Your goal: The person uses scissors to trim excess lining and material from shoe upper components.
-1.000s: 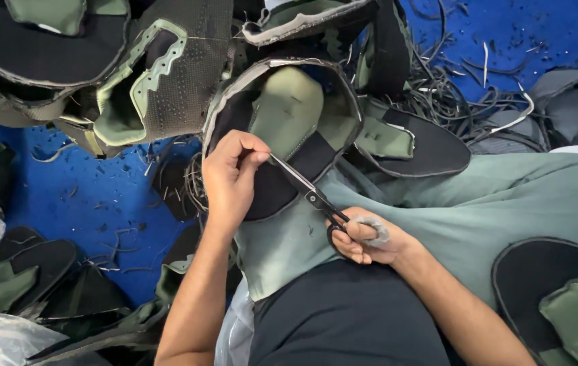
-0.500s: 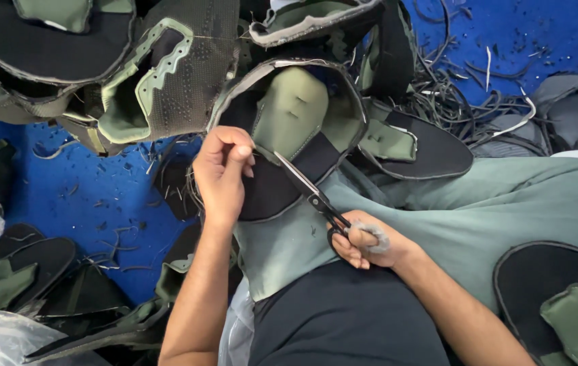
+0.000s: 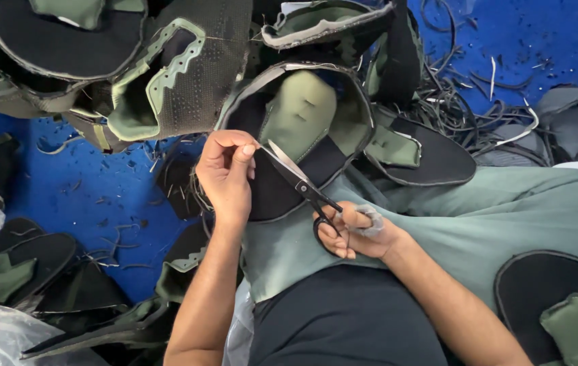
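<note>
Two bare hands work over one black-and-olive padded shoe upper piece with a grey-bound edge that rests on the person's lap, on the grey-green trousers. The left hand is curled narrow, thumb and fingertips pinched on the near left edge of that piece, just where the black fabric meets the binding. The right hand is closed through the loops of a pair of black-handled steel scissors; a grey wrap covers one of its fingers. From the right hand the scissors run up and to the left, and their blade tips reach the left hand's thumb, touching the edge it pinches. Whether the blades are parted cannot be told.

Beyond the left hand, further from the body, lies a heap of similar black and olive-green upper pieces. Outward of the left forearm is a blue floor strewn with dark thread scraps. Above the right hand, past the held piece, sits a tangle of thin black trimmed strips. Outward of the right forearm lies another black piece with an olive pad.
</note>
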